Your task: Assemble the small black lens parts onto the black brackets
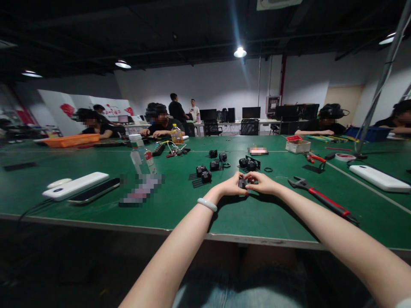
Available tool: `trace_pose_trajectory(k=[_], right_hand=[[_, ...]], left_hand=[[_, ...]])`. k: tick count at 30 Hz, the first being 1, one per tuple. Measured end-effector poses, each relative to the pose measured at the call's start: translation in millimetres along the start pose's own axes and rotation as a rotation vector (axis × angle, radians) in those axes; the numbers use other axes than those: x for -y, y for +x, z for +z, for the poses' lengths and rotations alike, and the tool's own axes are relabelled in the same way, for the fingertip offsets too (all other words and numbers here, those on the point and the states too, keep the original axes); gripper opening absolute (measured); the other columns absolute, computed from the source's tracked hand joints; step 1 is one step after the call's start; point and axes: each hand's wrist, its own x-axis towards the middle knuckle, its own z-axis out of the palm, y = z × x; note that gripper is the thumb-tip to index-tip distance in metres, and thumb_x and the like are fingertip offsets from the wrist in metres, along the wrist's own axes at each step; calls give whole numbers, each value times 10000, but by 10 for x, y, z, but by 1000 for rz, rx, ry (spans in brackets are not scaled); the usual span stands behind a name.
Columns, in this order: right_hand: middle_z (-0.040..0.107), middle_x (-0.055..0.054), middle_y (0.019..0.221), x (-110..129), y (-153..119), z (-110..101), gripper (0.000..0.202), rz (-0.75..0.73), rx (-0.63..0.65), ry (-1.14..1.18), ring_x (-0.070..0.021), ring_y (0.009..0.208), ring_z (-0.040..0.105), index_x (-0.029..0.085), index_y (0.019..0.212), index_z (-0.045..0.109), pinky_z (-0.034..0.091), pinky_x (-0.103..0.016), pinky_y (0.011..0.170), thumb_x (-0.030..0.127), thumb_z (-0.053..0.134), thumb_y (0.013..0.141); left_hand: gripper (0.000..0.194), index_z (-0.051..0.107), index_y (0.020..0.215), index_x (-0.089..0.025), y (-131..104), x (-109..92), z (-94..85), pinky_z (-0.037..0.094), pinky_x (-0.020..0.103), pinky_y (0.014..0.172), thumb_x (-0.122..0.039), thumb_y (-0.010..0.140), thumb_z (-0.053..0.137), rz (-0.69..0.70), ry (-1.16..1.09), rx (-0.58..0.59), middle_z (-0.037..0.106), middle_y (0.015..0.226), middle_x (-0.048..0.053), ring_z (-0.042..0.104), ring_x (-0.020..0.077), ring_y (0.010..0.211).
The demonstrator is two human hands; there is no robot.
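A small black part [242, 183] is held between both hands above the green table [180, 205]. My left hand [231, 185], with a pale bangle on the wrist, is closed on its left side. From the right, my right hand [260, 183] grips the same part with bent fingers. Just beyond the hands lie black round parts [249, 163] on a dark plate, with a black ring [268, 170] to their right. More black parts [203, 174] lie to the left of the hands, some on slotted plates. The held part's details are too small to tell.
Red-handled pliers [327, 201] lie right of my right hand. A white power bank [78, 186], a dark phone [94, 191] and a clear bottle [138, 155] are at left. Another white device [379, 178] is at far right. Several people sit across the table.
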Motion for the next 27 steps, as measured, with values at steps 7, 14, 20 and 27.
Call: trace_pose_trajectory(k=[7,14,20,27], right_hand=[[540,-53,880,10,-6,-8,334,-9,1,-25,-134,758,483,147,944,506,386,-266,677,287,533,642],[545,-58,873,15,3,1,327,-2,-2,-52,-140,759,487,143,936,519,386,-271,676,308,522,654],[556,-62,861,27,13,-3,312,13,0,-76,-146,760,494,142,917,536,389,-271,674,318,515,660],[563,-63,858,32,30,-3,291,21,19,-96,-150,766,500,141,908,542,386,-272,683,318,486,684]], left_hand=[[562,323,982,-147,11,20,6,383,232,588,-361,532,584,2,-9,15,440,847,16,458,129,729],[574,328,984,-144,9,24,10,384,230,594,-354,521,596,0,-22,2,438,841,13,456,122,724],[555,324,980,-147,3,-8,8,379,215,580,-308,525,597,-15,-49,6,437,829,9,453,114,708],[530,323,969,-147,-9,-36,3,383,208,577,-280,530,590,-35,-81,5,430,829,11,443,101,697]])
